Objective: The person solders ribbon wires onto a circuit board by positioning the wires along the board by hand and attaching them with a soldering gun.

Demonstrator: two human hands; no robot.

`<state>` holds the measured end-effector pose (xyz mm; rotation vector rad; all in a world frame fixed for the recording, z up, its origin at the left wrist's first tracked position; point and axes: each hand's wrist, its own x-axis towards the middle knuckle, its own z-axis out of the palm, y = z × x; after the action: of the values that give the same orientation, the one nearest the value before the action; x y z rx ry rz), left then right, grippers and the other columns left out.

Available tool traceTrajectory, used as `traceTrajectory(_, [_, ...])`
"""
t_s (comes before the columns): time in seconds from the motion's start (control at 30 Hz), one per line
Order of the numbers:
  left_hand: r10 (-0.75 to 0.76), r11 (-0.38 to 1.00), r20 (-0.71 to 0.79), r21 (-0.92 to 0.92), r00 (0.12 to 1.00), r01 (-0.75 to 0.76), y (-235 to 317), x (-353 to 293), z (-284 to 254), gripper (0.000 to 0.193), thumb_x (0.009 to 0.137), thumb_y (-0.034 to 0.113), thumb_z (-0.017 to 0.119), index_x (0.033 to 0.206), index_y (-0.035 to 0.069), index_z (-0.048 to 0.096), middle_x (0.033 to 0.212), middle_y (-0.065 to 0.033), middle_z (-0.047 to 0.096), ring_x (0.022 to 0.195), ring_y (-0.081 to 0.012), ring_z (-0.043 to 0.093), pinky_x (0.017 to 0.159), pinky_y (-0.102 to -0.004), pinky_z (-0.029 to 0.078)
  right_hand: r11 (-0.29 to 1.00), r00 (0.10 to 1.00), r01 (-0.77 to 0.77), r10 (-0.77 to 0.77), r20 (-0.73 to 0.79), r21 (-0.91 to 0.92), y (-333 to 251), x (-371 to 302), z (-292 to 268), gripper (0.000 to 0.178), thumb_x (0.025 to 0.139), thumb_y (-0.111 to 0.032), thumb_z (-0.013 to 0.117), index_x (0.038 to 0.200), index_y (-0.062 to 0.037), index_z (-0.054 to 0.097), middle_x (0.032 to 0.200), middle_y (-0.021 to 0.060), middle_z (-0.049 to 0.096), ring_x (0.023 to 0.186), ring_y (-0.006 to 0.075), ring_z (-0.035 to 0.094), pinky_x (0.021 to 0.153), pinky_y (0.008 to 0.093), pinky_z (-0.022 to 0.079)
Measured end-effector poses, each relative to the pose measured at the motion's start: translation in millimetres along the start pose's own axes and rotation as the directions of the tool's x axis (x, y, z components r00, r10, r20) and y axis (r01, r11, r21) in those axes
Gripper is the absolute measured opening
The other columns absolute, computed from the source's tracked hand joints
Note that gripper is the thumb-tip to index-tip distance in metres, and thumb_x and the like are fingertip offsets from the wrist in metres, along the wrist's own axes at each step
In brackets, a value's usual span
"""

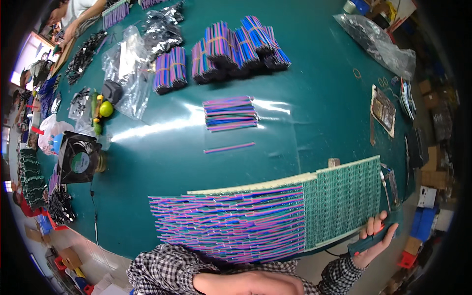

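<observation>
At the far left edge of the green table (162,157), a black square fan (78,158) lies flat, with a yellow-green round fruit (106,108) just beyond it and clear plastic bags (129,73) further back. Another person (73,14) works at the far left corner of the table.

In the middle, a loose stack of pink-and-blue wires (230,113) lies on a clear sheet, and one single wire (229,147) lies apart just in front of it. Behind them, upright banded bundles of wires (236,46) stand in a group.

Nearest you, a long green circuit board panel (341,199) sits at the table's front edge, tilted up to the right. Rows of pink-and-blue wire leads (231,223) fan out from its left part and cover it; its right part is bare green.

Your left hand (248,283) is at the bottom of the view, just under the wired part of the panel. It looks loosely curled, but you cannot tell from here whether it grips the panel or only rests beneath it.

Your right hand (376,238) is at the panel's lower right corner, fingers wrapped closed round a dark handheld tool with a red button (368,241); a cable runs from the tool toward the table edge. The hand's fingertips lie just beside the panel's edge.

Further right, a brown flat tray (383,110) lies on the table, with a crumpled clear bag (378,42) behind it.
</observation>
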<state>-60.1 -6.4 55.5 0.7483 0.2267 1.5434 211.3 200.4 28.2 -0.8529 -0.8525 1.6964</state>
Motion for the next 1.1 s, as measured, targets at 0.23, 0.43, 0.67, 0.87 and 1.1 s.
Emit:
traceTrajectory(0.23, [0.092,0.994,-0.14,-0.053,0.986,-0.1,6.4,17.1,-2.6,0.01,0.096,0.006,0.071,0.101,0.0,0.066,0.112,-0.0165,0.066,0.09,-0.0237,0.066,0.081,-0.0385,0.055,0.998,0.994,-0.061,0.061,0.095,0.002,-3.7,1.3,-8.4,0.051,0.109,-0.047,0.046,0.123,0.002,0.048,0.076,0.0015,0.043,0.066,0.0118,0.045,0.053,0.0268,0.05])
traceTrajectory(0.43, [0.309,0.944,0.001,-0.119,0.951,-0.306,-15.5,35.8,3.6,0.051,0.097,0.022,0.075,0.133,-0.01,0.058,0.128,-0.0238,0.064,0.119,-0.0366,0.062,0.099,-0.0471,0.05,0.996,0.982,-0.064,0.051,0.182,0.065,2.1,9.6,-15.3,0.05,0.107,-0.048,0.051,0.12,0.0005,0.047,0.081,0.0028,0.045,0.067,0.0118,0.046,0.058,0.0273,0.054])
traceTrajectory(0.67, [0.054,0.998,-0.012,0.03,0.998,-0.054,23.9,32.3,3.2,0.034,0.097,0.014,0.071,0.125,-0.006,0.065,0.129,-0.0216,0.065,0.115,-0.034,0.064,0.097,-0.0465,0.052,0.997,0.98,-0.034,0.019,0.197,0.075,1.1,8.6,-13.2,0.048,0.108,-0.043,0.051,0.124,0.0016,0.046,0.084,0.004,0.045,0.072,0.0145,0.049,0.082,0.0344,0.06])
traceTrajectory(0.87, [0.106,0.007,-0.184,0.983,0.977,0.185,15.1,75.6,-69.3,0.056,0.089,0.02,0.078,0.137,-0.001,0.057,0.127,-0.0204,0.064,0.122,-0.0366,0.062,0.102,-0.042,0.051,0.996,0.964,-0.02,-0.005,0.266,0.091,2.5,8.3,-15.0,0.05,0.11,-0.045,0.046,0.123,0.0031,0.049,0.085,0.0054,0.05,0.072,0.0175,0.052,0.119,0.0559,0.037])
traceTrajectory(1.1, [0.082,0.013,-0.166,0.986,0.983,0.166,-11.8,80.8,-99.1,0.067,0.086,0.023,0.081,0.143,0.0,0.053,0.134,-0.0205,0.062,0.123,-0.0367,0.06,0.105,-0.0442,0.049,0.996,0.98,-0.001,-0.017,0.198,0.094,3.3,5.5,-7.7,0.049,0.11,-0.044,0.043,0.122,0.0034,0.049,0.085,0.0059,0.05,0.072,0.0179,0.052,0.119,0.0567,0.036])
